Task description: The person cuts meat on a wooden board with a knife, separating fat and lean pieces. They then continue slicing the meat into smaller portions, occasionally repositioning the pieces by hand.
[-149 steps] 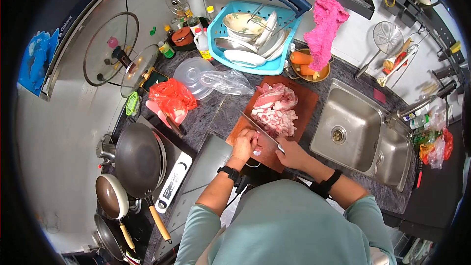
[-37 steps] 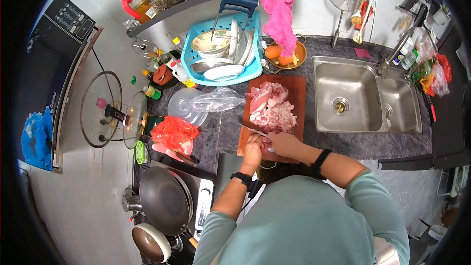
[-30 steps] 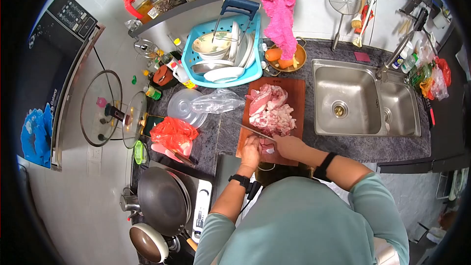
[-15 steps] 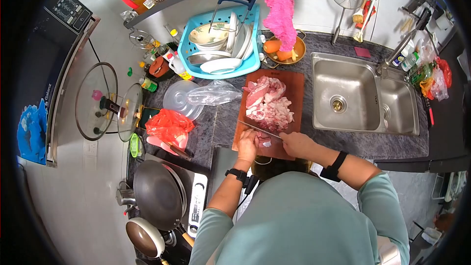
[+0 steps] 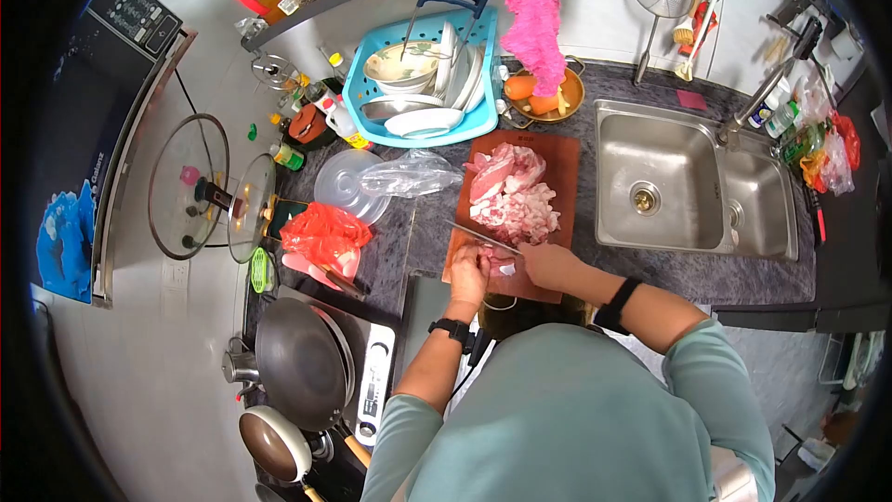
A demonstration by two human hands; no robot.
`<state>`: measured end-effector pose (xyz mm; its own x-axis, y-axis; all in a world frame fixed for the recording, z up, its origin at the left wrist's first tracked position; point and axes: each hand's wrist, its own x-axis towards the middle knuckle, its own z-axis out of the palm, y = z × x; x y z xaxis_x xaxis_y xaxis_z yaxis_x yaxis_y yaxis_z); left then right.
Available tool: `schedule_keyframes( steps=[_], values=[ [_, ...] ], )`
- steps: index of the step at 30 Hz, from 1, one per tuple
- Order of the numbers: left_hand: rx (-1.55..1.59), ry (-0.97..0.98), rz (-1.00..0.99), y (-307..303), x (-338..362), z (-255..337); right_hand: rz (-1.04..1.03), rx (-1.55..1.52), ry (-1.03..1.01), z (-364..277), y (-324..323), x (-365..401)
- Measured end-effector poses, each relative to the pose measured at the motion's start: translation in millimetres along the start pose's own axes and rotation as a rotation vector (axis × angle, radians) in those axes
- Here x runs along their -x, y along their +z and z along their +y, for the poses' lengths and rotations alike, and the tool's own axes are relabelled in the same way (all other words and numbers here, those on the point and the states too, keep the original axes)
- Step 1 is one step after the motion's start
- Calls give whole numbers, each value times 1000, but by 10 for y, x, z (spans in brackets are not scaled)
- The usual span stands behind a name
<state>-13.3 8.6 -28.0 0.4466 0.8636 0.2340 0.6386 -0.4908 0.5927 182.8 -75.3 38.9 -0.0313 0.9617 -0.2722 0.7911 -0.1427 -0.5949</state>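
Observation:
My right hand [image 5: 548, 268] is closed round the handle of a kitchen knife [image 5: 483, 237], whose blade points left and slants over the board. Beside it my left hand [image 5: 467, 274] has its fingers curled onto a piece of raw meat [image 5: 497, 258] near the board's front end. Both rest over a reddish-brown cutting board [image 5: 565, 177]. Just beyond the blade lies a heap of cut raw meat [image 5: 516, 212], with larger meat slabs [image 5: 506, 170] behind it. The knife handle is mostly hidden by my fingers.
A double sink [image 5: 660, 242] is on the right. Behind the board stand a blue dish basket [image 5: 488, 125] and a pan with carrots [image 5: 574, 88]. Clear plastic bag [image 5: 413, 175], red bag [image 5: 325, 232] and another knife [image 5: 342, 282] lie left; a wok [image 5: 297, 363] sits at lower left.
My right hand and the knife have shifted slightly left and up, towards my left hand. My left hand stays on the meat. The whole view has moved a little.

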Motion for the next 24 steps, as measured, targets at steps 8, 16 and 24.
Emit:
schedule_keyframes(
  steps=[8,16,24],
  values=[
    [27,22,15,-42,3,105,111,27,16,142,-132,226],
    [26,102,-34,60,-29,-14,20,36,-12,41,-164,358],
    [-12,189,-42,135,-25,-11,44,21,-57,-140,82,-283]
  ],
)
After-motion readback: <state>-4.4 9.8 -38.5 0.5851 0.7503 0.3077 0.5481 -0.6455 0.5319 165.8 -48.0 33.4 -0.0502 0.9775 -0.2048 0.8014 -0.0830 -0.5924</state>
